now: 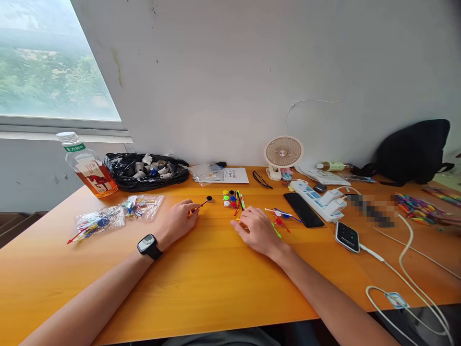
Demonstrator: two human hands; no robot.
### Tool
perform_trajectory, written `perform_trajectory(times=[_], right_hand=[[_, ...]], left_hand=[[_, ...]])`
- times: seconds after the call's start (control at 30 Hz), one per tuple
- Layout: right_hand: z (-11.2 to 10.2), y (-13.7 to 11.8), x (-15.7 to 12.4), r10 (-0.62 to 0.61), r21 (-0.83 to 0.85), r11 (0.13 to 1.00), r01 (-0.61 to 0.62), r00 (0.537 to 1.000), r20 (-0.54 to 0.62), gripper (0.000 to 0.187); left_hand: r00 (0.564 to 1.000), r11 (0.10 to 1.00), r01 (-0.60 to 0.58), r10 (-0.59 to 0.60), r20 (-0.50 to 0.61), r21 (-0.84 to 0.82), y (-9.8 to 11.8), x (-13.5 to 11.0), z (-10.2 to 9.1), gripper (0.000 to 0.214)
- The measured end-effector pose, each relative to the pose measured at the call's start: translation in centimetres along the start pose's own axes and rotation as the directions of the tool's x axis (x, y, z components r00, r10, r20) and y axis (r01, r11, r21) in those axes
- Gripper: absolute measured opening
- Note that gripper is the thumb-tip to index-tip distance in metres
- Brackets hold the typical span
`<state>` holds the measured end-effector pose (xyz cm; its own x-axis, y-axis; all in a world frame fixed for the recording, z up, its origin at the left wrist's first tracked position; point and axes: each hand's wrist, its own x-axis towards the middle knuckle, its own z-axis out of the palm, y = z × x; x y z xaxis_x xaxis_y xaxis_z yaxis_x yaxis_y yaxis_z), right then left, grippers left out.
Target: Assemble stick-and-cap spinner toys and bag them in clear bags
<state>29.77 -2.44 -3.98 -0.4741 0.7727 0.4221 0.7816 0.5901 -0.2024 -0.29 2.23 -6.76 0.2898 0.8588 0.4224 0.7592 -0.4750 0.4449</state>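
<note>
My left hand [182, 218], with a black watch on the wrist, is closed on a thin black stick [202, 204] that ends in a round black cup [209, 199]. Over the table's middle, my right hand [257, 226] has its fingers loosely bent, thumb and forefinger apart. Its fingertips are beside a bunch of coloured plastic sticks [238, 202], some partly hidden by the hand. Small round cups [229, 198] in yellow, green, white, black, blue and red stand grouped between my hands. More loose sticks with arrow-shaped tips [284, 217] lie just beyond my right hand.
Two clear bags of coloured parts [99, 223] and a drink bottle [90, 166] are at left, near a black bag of rolls [144, 173]. A fan [283, 153], dark phone [303, 210], power strip [313, 199] and cables [410, 235] occupy the right. Glasses [262, 179] lie behind.
</note>
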Motion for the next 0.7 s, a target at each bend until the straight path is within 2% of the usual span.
perform_trajectory(times=[0.1,0.2,0.4,0.7], right_hand=[[-0.3,0.5,0.0,0.069,-0.121,0.989,-0.081,0.993,-0.099,0.044],[-0.4,0.6,-0.1,0.074,-0.113,0.99,-0.09,0.988,-0.133,0.041],[0.2,0.0,-0.3,0.04,-0.021,0.999,-0.042,0.997,-0.073,0.037],[0.2,0.2,-0.4,0.026,-0.014,1.0,-0.026,1.0,-0.01,0.034]], left_hand=[[1.0,1.0,0.001,-0.001,-0.012,0.004,0.2,0.0,-0.1,0.032],[1.0,1.0,-0.006,0.006,-0.026,0.01,0.1,-0.1,-0.1,0.032],[0.993,0.996,-0.01,0.02,-0.115,0.085,-0.2,0.0,0.0,0.031],[0.996,0.992,0.002,0.009,-0.087,0.129,-0.9,0.1,0.2,0.032]])
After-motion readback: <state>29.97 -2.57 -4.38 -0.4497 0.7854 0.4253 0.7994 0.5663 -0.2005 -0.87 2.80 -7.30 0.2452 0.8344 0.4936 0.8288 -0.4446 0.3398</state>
